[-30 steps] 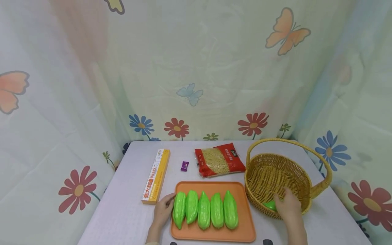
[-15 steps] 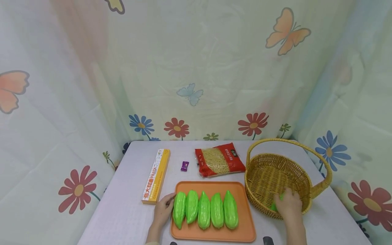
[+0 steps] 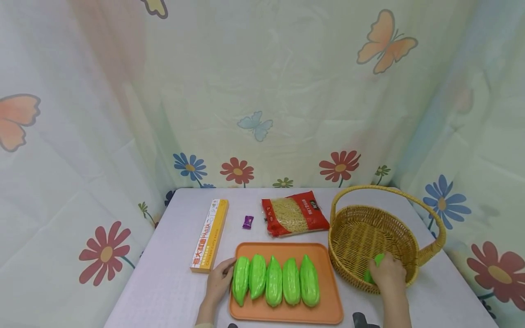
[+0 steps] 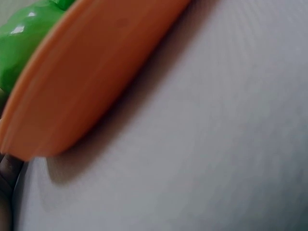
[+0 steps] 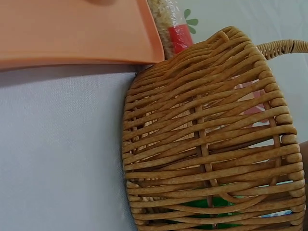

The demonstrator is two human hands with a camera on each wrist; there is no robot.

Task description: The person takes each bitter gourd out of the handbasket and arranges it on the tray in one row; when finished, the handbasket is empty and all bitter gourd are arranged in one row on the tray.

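Observation:
In the head view, an orange tray [image 3: 328,291] bears a row of several glossy green bitter melons [image 3: 274,281]. My left hand [image 3: 218,281] grips the tray's left rim beside the outermost melon; the left wrist view has only a bit of that hand, low at the rim. To the right stands a wicker basket [image 3: 353,230] with a tall handle. My right hand [image 3: 388,274] reaches inside it and grips another green bitter melon [image 3: 368,275], largely hidden by the hand. Through the weave, green patches of that melon [image 5: 211,211] show in the right wrist view.
A pasta box [image 3: 210,236] lies left of the tray, with a small purple-wrapped candy [image 3: 248,222] near it. Behind the tray rests a red bag of pasta [image 3: 295,214], close to the basket. A printed curtain [image 3: 262,91] hangs round the table.
In the basket, the melon has turned from lying nearly flat to a more upright slant as the right hand's grip shifted on it. The left hand and tray have stayed put.

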